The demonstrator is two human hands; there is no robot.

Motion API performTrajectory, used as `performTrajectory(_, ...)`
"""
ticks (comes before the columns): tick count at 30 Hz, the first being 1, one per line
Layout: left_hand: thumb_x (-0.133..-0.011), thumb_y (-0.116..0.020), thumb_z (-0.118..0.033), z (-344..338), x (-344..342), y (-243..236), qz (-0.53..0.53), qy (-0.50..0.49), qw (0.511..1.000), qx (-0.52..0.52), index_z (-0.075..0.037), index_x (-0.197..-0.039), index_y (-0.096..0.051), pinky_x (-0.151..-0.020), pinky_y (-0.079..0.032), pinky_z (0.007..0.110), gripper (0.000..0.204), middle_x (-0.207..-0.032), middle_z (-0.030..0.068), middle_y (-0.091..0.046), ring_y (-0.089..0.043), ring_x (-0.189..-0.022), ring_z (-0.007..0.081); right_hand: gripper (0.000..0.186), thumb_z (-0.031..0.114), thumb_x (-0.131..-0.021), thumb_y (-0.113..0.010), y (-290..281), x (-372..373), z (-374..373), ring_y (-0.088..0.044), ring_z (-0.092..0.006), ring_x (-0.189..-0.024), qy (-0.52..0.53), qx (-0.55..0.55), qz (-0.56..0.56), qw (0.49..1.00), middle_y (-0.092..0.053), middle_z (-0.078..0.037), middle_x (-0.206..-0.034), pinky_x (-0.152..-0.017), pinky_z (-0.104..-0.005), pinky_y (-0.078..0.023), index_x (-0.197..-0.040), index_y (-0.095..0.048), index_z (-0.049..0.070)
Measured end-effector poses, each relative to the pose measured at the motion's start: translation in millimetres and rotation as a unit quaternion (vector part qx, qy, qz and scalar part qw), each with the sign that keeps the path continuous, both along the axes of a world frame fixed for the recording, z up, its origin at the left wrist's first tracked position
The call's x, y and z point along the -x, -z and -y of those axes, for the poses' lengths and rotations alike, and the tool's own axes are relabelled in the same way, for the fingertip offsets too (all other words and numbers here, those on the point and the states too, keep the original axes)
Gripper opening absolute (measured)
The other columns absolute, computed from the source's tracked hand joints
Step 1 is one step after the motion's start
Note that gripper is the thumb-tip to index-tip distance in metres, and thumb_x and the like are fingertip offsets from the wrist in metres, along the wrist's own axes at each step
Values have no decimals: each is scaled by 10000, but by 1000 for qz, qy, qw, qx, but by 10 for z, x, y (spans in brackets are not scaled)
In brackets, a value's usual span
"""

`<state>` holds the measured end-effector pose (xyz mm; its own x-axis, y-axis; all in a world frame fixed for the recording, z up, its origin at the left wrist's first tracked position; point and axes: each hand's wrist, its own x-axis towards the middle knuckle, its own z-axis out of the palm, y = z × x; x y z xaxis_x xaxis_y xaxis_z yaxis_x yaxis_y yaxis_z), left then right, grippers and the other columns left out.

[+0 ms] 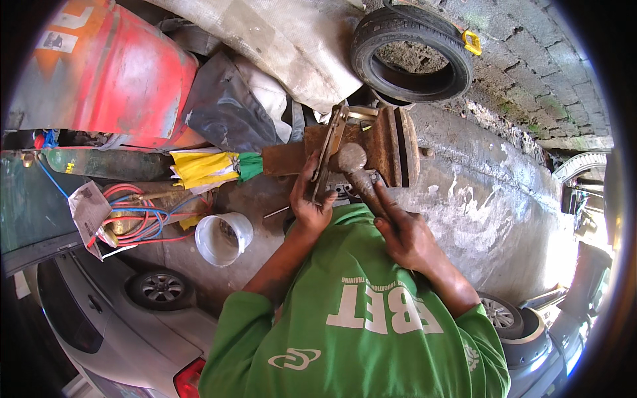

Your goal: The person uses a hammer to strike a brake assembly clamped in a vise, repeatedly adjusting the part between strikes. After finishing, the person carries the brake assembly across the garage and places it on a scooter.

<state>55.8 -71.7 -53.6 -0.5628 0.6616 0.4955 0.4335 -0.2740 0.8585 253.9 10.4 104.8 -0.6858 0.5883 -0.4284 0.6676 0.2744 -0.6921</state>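
My left hand [310,209] grips a long, rusty metal piece [334,132] held at a slant against the rusty bench vise [391,142]. Its fingers wrap round the piece's lower part. My right hand [405,242] is closed on the handle of a hammer, fingers stretched along it, and the rounded hammer head [352,158] lies just beside the metal piece, over the vise. Whether the head touches the piece I cannot tell. Behind the vise, yellow, white and green cloth [202,169] hangs by the rusty beam.
A white bucket [242,239] sits left, near coiled red and blue hoses [142,219] and a green cylinder [99,162]. Red panels [133,86], pale sheeting [285,33] and a tyre [451,69] lie beyond. Cars [113,318] stand at both lower sides.
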Motion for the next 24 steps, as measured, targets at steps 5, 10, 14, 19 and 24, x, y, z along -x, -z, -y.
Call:
performTrajectory(5,-886,-758,-478,8,-21,54,46,2,999,-18,65,-1402,-500,-1088,-448,474,793,-1390,271,-575,-570,-1302,399,755,230,-956,-622,-57,-102,47,-684,-439,-797,16,-118,-153,981,-697,-245,-902,-716,-518,-533,-1611,-248,188)
performTrajectory(10,-887,-756,-476,-17,14,61,-80,-20,996,-34,65,-1383,-514,-1085,-450,493,773,-1366,278,-588,-579,-1287,413,730,230,-969,-606,108,9,39,-670,-429,-774,-67,-46,40,996,-696,-237,-898,-709,-524,-524,-1607,-251,205)
performTrajectory(14,-882,-749,-503,-2,30,59,-1,-7,1000,23,60,-1360,-531,-1082,-450,516,770,-1349,278,-598,-589,-1270,420,714,139,-943,-625,40,-46,30,-670,-467,-762,-41,-65,-49,996,-685,-280,-867,-702,-511,-532,-1585,-314,113)
performTrajectory(19,-885,-741,-516,13,11,109,-7,-9,1000,-1,62,-1355,-534,-1072,-457,509,774,-1336,257,-614,-613,-1241,403,814,106,-875,-699,-30,-105,57,-671,-376,-699,-5,-154,-126,980,-685,-186,-848,-620,-463,-535,-1589,-309,109)
performTrajectory(24,-869,-759,-515,24,7,126,44,-49,997,39,50,-1353,-538,-1076,-459,489,777,-1309,247,-629,-614,-1233,408,688,204,-952,-619,188,69,30,-677,-428,-706,-61,-86,48,993,-692,-233,-849,-653,-517,-536,-1578,-334,174)
